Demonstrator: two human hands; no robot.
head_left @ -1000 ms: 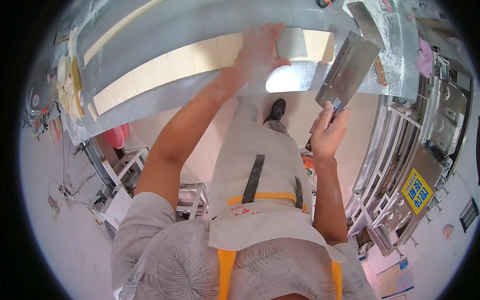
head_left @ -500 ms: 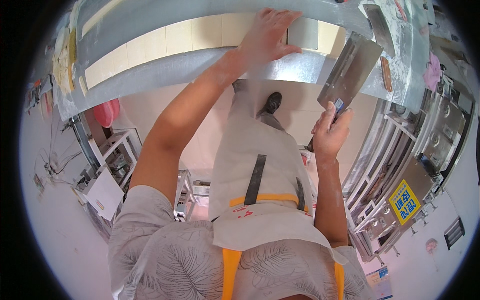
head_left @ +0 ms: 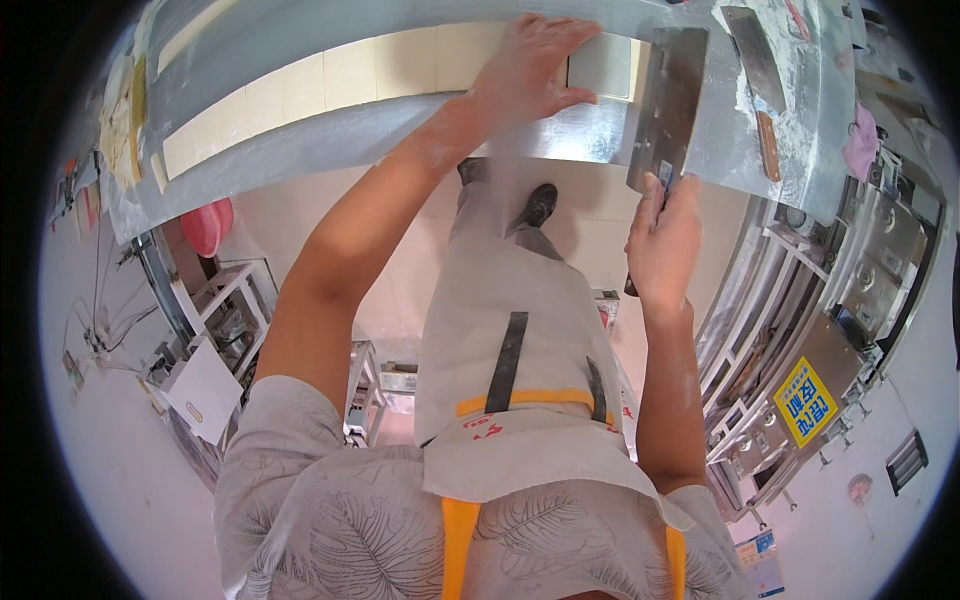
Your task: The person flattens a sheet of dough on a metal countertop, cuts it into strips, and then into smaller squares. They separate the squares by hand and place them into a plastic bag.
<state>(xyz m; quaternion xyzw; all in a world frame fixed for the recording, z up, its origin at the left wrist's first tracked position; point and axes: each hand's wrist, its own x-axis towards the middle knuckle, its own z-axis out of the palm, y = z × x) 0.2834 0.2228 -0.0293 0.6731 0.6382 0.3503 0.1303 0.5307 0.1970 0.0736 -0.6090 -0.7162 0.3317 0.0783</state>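
A long pale strip of dough [head_left: 350, 76], marked across by several straight seams, lies on the grey metal worktable [head_left: 400, 112]. My left hand [head_left: 530, 72] is over its right part, fingers stretched out and thumb apart. Beside that thumb lies a flat grey rectangular plate [head_left: 600, 68] with rounded corners; my hand partly hides its left edge. In my right hand [head_left: 665, 235] is a cleaver [head_left: 672, 105], its handle gripped and its broad blade pointing away from me. The blade overlaps the strip's right end in the picture; whether it touches cannot be told.
A second wooden-handled cleaver [head_left: 755, 62] lies on the floury right side of the table. Yellowish dough scraps [head_left: 122, 125] lie at the left end, with a thin dough strip [head_left: 195, 35] at the far left. A red basin [head_left: 207, 228] and white rack [head_left: 222, 300] stand below.
My right hand has swung the cleaver leftward and turned it straighter, toward the strip's right end. My left hand keeps nearly the same place.
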